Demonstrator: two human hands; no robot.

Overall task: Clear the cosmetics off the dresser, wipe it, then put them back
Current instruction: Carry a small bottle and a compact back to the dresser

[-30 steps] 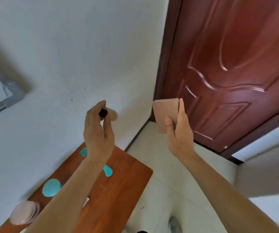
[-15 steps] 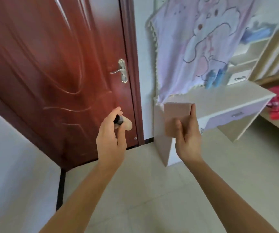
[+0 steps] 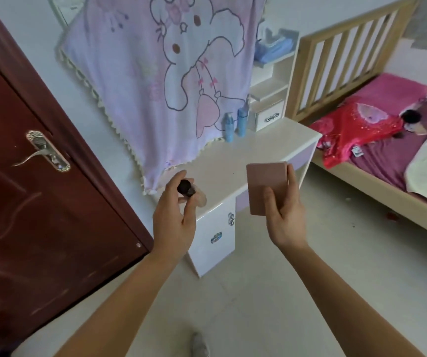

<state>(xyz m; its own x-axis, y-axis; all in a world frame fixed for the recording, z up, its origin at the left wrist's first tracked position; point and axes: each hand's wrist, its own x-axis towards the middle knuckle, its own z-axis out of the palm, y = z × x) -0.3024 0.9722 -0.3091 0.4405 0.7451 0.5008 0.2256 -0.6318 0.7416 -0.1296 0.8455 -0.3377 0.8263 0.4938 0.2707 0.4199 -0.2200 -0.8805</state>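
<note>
Above a white dresser [image 3: 271, 148], the left hand [image 3: 175, 222] pinches a black-capped tube [image 3: 188, 189]; the right hand [image 3: 285, 217] grips a pink box [image 3: 264, 184].

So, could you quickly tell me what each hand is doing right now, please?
Left hand: pinching a black-capped beige tube.
Right hand: holding a flat pink case.

Bare hands [image 3: 173, 222], forearms [image 3: 341, 292]; greyish shoe [image 3: 199, 345].

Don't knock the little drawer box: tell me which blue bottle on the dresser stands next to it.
The deeper blue bottle, on the right of the pair; the paler bottle stands beyond it, nearer the hanging blanket.
</note>
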